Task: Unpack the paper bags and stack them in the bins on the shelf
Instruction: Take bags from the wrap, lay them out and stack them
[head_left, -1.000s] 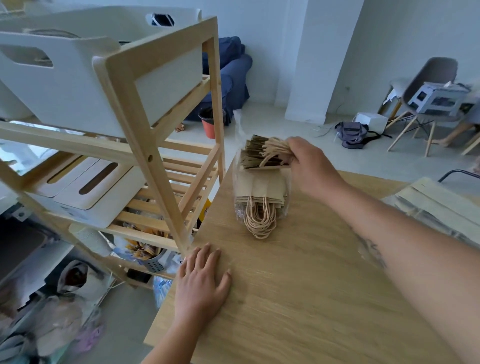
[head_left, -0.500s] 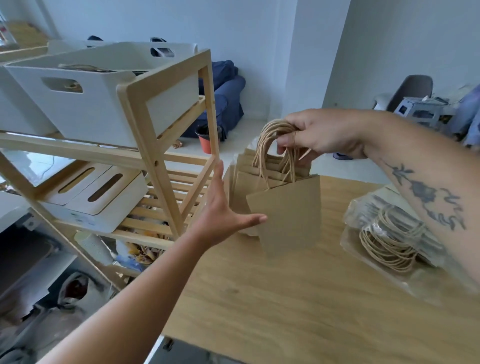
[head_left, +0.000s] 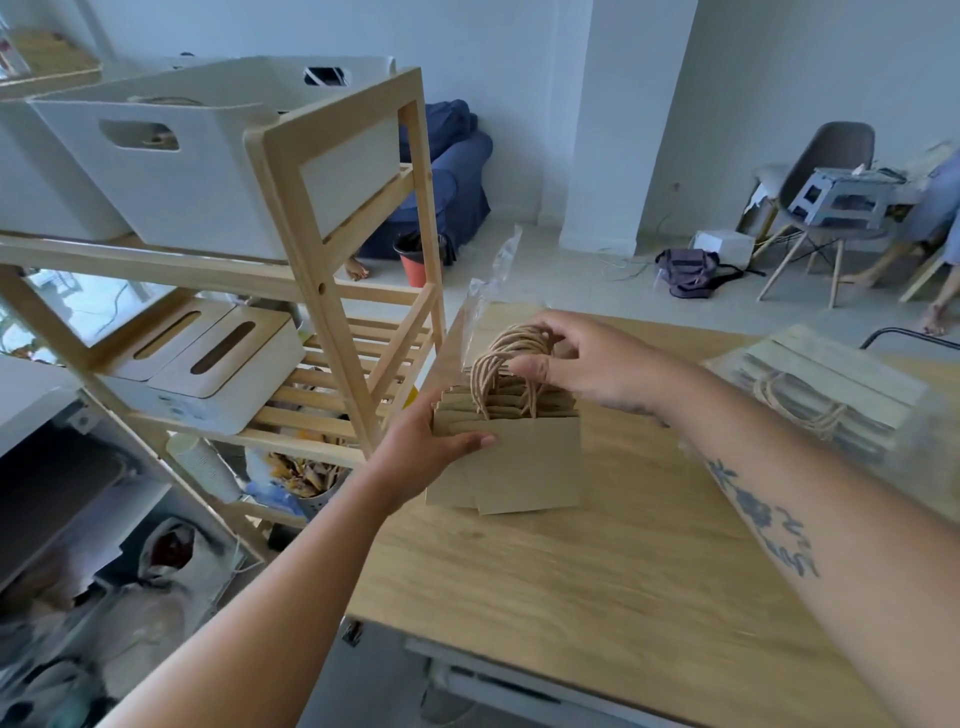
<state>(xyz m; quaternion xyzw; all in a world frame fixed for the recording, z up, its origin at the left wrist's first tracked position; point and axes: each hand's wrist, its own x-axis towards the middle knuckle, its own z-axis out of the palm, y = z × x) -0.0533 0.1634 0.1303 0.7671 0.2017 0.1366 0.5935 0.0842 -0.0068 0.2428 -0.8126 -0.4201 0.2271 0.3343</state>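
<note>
At the table's (head_left: 571, 597) left edge: paper bags (head_left: 519, 457) stand upright as one stack, flat face toward me, bottom on or just above the top, can't tell which. My left hand (head_left: 421, 447) clamps the stack's left side, thumb across the front. My right hand (head_left: 597, 364) curls round the bunched twine handles (head_left: 511, 358). The target bin (head_left: 208, 171) sits up-left on the shelf (head_left: 332, 249), nearer my left hand. Something tan shows in it, probably bags. A wrapped pack (head_left: 821, 395) lies to the right.
</note>
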